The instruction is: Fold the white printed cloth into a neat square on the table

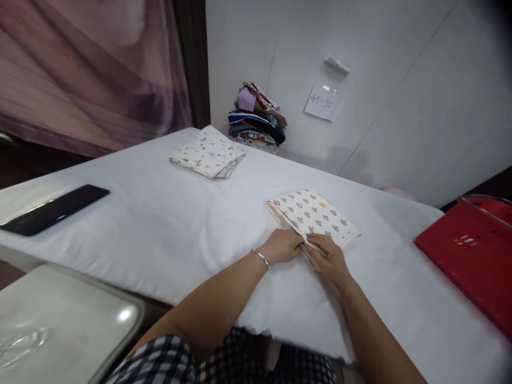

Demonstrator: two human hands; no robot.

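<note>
A folded cream cloth (320,213) printed with grey cloud-like shapes, plus a red and a yellow one, lies on the white-covered table (160,224) in front of me. At its near edge, my left hand (283,245) is closed, its fingertips on the cloth's folded layers. My right hand (328,257) pinches the same edge just to the right, thumb below and fingers on top. Both hands almost meet there. A second folded cloth (210,152), white with small dark prints, rests farther back on the left, apart from my hands.
Folded clothes (258,117) are stacked against the wall at the back. A black phone-like slab (56,209) lies at the table's left. On the right is a red bag (468,250). A pale glossy surface (72,320) stands at the lower left, beyond the table edge.
</note>
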